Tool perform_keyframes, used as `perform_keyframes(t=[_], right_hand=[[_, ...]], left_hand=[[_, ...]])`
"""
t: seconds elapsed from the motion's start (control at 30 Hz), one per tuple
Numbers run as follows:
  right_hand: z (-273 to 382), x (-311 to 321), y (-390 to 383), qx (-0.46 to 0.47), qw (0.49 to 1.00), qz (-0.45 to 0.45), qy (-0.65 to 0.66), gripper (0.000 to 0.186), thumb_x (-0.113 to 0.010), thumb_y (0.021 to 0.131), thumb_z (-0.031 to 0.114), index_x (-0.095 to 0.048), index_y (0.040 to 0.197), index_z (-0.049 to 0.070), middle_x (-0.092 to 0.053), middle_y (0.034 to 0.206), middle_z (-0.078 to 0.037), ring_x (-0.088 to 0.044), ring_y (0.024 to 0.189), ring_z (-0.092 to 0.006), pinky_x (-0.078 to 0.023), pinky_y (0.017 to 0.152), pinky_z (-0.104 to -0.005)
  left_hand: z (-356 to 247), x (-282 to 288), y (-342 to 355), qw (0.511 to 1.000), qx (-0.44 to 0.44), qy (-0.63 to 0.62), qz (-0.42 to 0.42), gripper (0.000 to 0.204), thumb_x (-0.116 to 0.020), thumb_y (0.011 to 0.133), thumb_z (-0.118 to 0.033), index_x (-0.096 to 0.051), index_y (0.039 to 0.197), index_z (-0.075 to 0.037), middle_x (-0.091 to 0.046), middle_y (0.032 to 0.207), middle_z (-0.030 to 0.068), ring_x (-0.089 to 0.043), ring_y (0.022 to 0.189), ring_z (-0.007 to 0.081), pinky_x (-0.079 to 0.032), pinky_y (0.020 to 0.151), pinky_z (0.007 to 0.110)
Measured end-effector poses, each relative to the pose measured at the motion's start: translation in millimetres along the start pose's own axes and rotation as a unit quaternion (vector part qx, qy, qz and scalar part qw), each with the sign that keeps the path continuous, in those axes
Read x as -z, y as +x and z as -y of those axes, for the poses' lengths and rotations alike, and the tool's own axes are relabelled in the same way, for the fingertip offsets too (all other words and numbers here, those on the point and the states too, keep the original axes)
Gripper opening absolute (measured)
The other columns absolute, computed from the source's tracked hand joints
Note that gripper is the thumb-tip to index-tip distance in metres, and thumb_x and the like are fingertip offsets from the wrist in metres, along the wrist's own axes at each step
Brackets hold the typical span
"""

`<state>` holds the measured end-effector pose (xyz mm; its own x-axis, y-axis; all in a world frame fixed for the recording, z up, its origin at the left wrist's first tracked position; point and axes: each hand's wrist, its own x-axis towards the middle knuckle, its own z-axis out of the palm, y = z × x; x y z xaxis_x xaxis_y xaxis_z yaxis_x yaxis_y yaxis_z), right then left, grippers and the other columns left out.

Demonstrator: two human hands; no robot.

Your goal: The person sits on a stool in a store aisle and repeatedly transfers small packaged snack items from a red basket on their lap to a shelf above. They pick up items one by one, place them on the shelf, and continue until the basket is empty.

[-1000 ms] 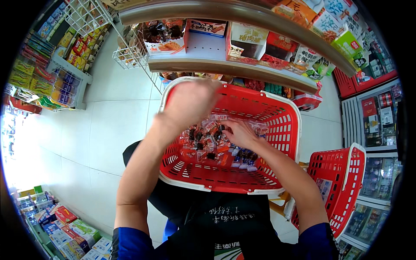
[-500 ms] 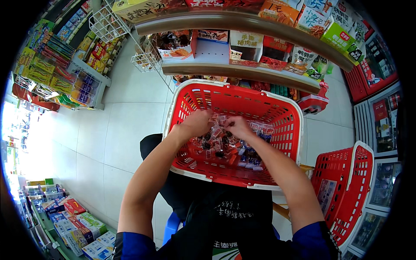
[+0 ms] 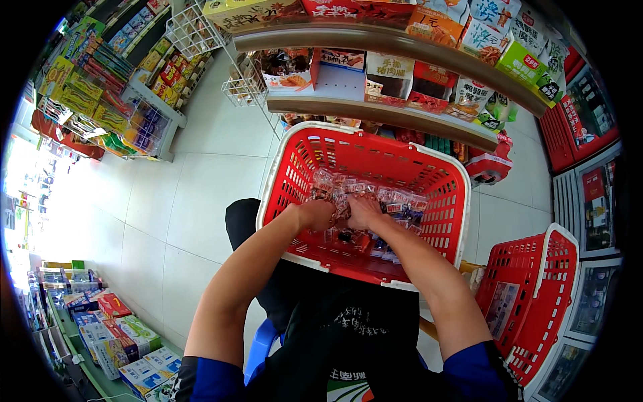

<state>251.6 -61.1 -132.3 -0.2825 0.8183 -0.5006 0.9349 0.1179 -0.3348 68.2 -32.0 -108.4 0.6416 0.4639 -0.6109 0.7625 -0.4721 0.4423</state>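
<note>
A red plastic basket with white rim [image 3: 439,164] rests at my lap, holding a loose pile of small clear-wrapped snack packets [image 3: 402,208], some reddish brown, others blue. My left hand [image 3: 316,213] is down in the left part of the pile, its fingers curled among the packets and partly hidden. Just to its right, my right hand [image 3: 362,211] reaches into the same pile with bent, closed fingers touching packets. What either hand grips is too hidden to name.
Snack shelves [image 3: 402,120] stand beyond the basket, with a white wire rack [image 3: 244,87] beside them. A second red basket [image 3: 509,288] is at my right, near glass-doored coolers [image 3: 593,214]. Boxed goods [image 3: 127,348] lie lower left; a display stand [image 3: 134,127] stands upper left.
My left hand has come down from the basket's rim into the packets, which now sit more heaped toward the back. My right hand has shifted slightly lower. The view has shifted slightly.
</note>
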Motion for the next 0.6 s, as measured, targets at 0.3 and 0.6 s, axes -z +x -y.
perform_keyframes(t=[0.3,0.6], right_hand=[[-24,-29,0,0.129,0.985,0.046,0.105,0.033,-0.080,0.075,0.034,-0.076,0.090,0.005,-0.074,0.091,-0.013,-0.070,0.086,-0.0286,-0.054,0.076,-0.0417],[-49,40,-38,0.127,0.957,0.100,0.239,0.033,-0.078,0.085,0.033,-0.076,0.103,0.005,-0.074,0.092,-0.008,-0.067,0.084,-0.0166,-0.053,0.076,-0.0345]], left_hand=[[18,-12,8,0.999,-0.044,0.021,-0.016,0.041,-0.068,0.081,-0.025,-0.065,0.115,-0.003,-0.069,0.108,0.0233,-0.066,0.102,0.0403,-0.053,0.089,0.046],[5,18,-18,0.994,-0.084,0.001,-0.073,0.036,-0.075,0.077,-0.024,-0.068,0.107,-0.004,-0.071,0.100,0.0189,-0.067,0.098,0.0340,-0.053,0.086,0.042]])
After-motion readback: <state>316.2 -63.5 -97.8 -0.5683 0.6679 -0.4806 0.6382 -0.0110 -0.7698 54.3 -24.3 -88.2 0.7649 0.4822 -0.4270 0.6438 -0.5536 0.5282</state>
